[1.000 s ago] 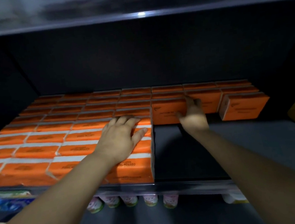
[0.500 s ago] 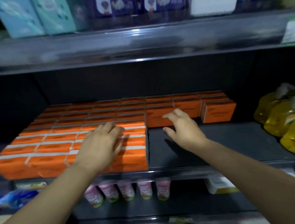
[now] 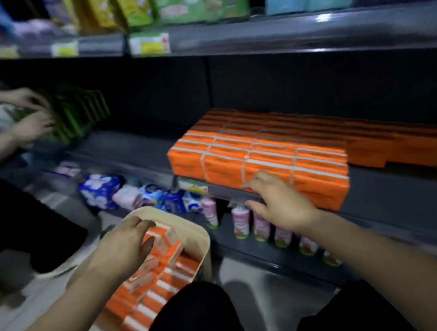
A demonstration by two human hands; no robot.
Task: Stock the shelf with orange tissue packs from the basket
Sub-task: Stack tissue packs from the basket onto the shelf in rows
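The whole frame is smeared by motion, so print on the packs cannot be read. The right end of the shelf (image 3: pixel 388 190) runs out of view. The person's dark knee (image 3: pixel 193 318) covers the near corner of the basket (image 3: pixel 201 236).

At far left, another person's hands (image 3: pixel 31 126), blurred, are at a row of green packs (image 3: pixel 78 111) on the same shelf level. A higher shelf carries green, yellow and pale blue goods above yellow price tags (image 3: pixel 148 43). On the lower shelf lie blue and white wrapped bundles (image 3: pixel 97 186) and a line of pink bottles (image 3: pixel 239 223), some partly hidden behind the right hand (image 3: pixel 278 202).

That hand hangs in front of the shelf's front edge, its grip wide, fingers spread and holding nothing. The left hand (image 3: pixel 124 246) is over the basket, fingers spread across the topmost packs; its grip is loose and not closed round any. Whether it touches them I cannot tell.

The shelf packs (image 3: pixel 264 156) lie flat in a tight block at the front edge, long sides along the shelf, with a lower row behind and to the right. The basket packs (image 3: pixel 154 284) fill the beige basket on the floor, in rows running from near left to far right, with a few loose ones tilted on top.
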